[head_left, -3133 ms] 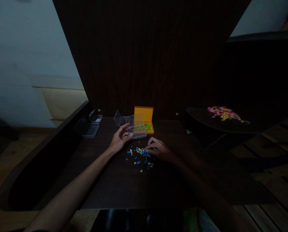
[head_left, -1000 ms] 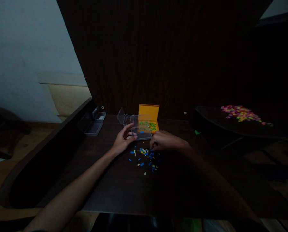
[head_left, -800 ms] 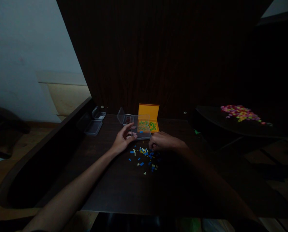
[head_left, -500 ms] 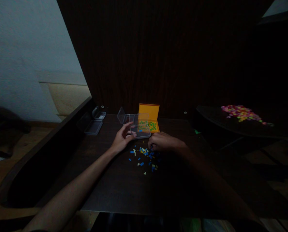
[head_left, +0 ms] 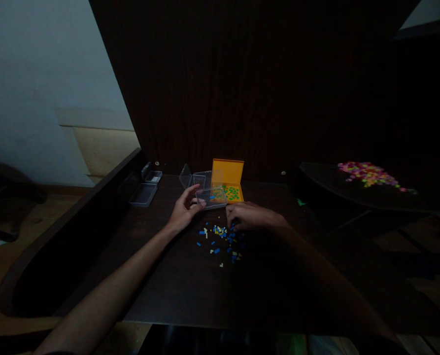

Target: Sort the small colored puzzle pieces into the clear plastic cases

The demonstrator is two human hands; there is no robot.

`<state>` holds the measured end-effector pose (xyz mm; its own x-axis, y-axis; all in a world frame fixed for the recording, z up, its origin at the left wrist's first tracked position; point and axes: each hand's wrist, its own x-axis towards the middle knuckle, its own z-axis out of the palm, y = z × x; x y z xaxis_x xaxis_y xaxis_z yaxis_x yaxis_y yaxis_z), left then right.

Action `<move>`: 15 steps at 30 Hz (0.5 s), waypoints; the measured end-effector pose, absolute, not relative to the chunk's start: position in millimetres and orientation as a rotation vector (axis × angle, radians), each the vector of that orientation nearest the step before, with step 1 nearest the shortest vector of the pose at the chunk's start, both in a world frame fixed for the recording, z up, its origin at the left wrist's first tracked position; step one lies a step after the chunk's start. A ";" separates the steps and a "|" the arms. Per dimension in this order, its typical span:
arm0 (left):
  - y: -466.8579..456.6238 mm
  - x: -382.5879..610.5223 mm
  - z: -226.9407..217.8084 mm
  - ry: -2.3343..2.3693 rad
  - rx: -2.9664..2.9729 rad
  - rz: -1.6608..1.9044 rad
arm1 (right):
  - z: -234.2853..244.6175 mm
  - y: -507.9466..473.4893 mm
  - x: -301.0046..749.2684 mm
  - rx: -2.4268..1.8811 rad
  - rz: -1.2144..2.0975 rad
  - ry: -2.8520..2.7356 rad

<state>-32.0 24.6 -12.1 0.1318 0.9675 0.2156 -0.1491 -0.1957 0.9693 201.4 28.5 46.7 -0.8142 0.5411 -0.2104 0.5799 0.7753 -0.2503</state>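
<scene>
Dim, dark desk (head_left: 168, 291). My left grip (head_left: 184, 212) clamps the open clear box (head_left: 217, 200) beyond the loose bricks (head_left: 223, 233); my right grip (head_left: 245, 215) curls over them, hold unclear. Step: picking, I judge; next calls for fine pinching.

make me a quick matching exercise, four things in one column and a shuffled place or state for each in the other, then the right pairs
Things
1. left hand
2. orange box
3. pink and yellow pile
4. blue and cream brick-like pieces

Places and states
A. on the far right
B. gripping a clear box
C. scattered on the tabletop
D. lid up, green pieces inside

Pairs: 1-B, 2-D, 3-A, 4-C
</scene>
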 end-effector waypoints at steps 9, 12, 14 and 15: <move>24.8 -32.4 -12.3 0.898 1.315 1.297 | 40.0 35.3 205.8 0.914 -0.470 2.829; 25.8 -33.2 -12.0 0.909 1.298 1.305 | 38.3 36.2 208.9 0.955 -0.480 2.812; 26.4 -33.6 -12.2 0.908 1.291 1.318 | 37.3 34.9 211.3 0.976 -0.512 2.815; 26.5 -33.7 -12.4 0.906 1.291 1.324 | 36.4 33.8 212.7 0.985 -0.534 2.820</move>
